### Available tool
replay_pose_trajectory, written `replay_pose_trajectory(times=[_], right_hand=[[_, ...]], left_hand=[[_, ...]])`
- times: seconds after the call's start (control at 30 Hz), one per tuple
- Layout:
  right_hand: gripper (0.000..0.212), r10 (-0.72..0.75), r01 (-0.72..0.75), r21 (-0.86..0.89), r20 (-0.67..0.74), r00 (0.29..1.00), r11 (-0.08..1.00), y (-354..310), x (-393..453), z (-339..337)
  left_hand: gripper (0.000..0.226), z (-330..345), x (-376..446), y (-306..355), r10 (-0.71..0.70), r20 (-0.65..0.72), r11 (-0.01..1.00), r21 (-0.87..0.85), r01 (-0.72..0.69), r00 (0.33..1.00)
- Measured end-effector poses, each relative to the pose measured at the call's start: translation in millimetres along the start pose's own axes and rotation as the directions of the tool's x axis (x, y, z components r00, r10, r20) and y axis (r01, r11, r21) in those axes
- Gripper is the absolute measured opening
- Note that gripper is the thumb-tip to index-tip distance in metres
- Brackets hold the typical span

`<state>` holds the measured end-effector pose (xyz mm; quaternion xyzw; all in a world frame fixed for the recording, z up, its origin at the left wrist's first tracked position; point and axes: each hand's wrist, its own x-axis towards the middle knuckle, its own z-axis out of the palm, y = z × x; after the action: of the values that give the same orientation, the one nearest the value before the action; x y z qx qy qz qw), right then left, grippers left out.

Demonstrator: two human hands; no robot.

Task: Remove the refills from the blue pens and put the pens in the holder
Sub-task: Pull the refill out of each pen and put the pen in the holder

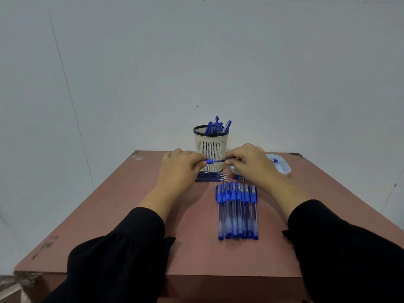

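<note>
A blue pen point(215, 161) is held level in front of the holder point(211, 147), a white slotted cup with a black rim and several blue pens standing in it. My left hand point(181, 169) pinches the pen's left end and my right hand point(251, 164) pinches its right end. Several blue capped pens point(237, 212) lie side by side on the table nearer to me. A small bunch of loose refills point(213, 178) lies just below my left hand's fingers.
The reddish-brown table point(122, 215) stands against a pale wall. A white tray point(282, 166) with small blue parts sits at the back right, partly behind my right hand. A small blue piece point(237, 178) lies beside the refills.
</note>
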<state>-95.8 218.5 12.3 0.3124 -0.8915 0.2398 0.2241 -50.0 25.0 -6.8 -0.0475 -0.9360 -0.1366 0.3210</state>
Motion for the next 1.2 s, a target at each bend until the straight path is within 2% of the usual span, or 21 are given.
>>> replay_pose_trajectory(times=[0.07,0.1,0.2,0.27,0.37,0.5,0.7,0.83,1.0,1.2], right_hand=[[0.021,0.010,-0.015,0.209,0.025,1.000,0.978,-10,-2,5],[0.029,0.013,-0.024,0.265,0.045,0.999,0.964,-13,-3,6],[0.056,0.033,-0.047,0.165,0.086,0.996,0.985,-8,-2,3],[0.049,0.085,-0.089,0.078,0.048,0.995,0.993,2,-2,-4],[0.017,0.117,-0.117,0.018,0.000,0.993,0.993,14,-3,-11],[0.003,0.082,-0.082,0.024,0.011,0.997,0.996,12,-1,-7],[0.016,0.024,-0.030,0.117,0.060,0.998,0.993,0,-2,-1],[0.019,0.109,-0.125,0.158,0.106,0.988,0.979,9,1,-9],[0.008,0.291,-0.280,-0.086,0.183,0.939,0.956,28,-4,-22],[0.013,0.305,-0.254,-0.209,0.267,0.914,0.944,24,-6,-21]], left_hand=[[0.027,0,-1,2,0.032,0.000,0.999,-0.005,-0.032,0.999],[0.027,1,-1,2,0.039,0.000,0.999,-0.004,-0.039,0.999],[0.026,0,-1,0,0.015,-0.017,1.000,0.006,-0.015,1.000],[0.026,-1,-1,-1,-0.010,-0.030,1.000,0.002,0.010,0.999],[0.026,-2,-1,-1,-0.022,-0.036,1.000,-0.011,0.022,0.999],[0.027,-1,-2,1,-0.013,-0.021,1.000,-0.008,0.013,1.000],[0.027,3,-2,6,0.031,-0.003,0.999,0.009,-0.031,1.000],[0.027,3,-3,7,0.018,-0.013,1.000,-0.002,-0.018,1.000],[0.027,2,-3,5,0.001,-0.014,1.000,-0.002,-0.001,1.000],[0.026,2,-3,5,0.000,-0.012,1.000,-0.010,0.000,1.000]])
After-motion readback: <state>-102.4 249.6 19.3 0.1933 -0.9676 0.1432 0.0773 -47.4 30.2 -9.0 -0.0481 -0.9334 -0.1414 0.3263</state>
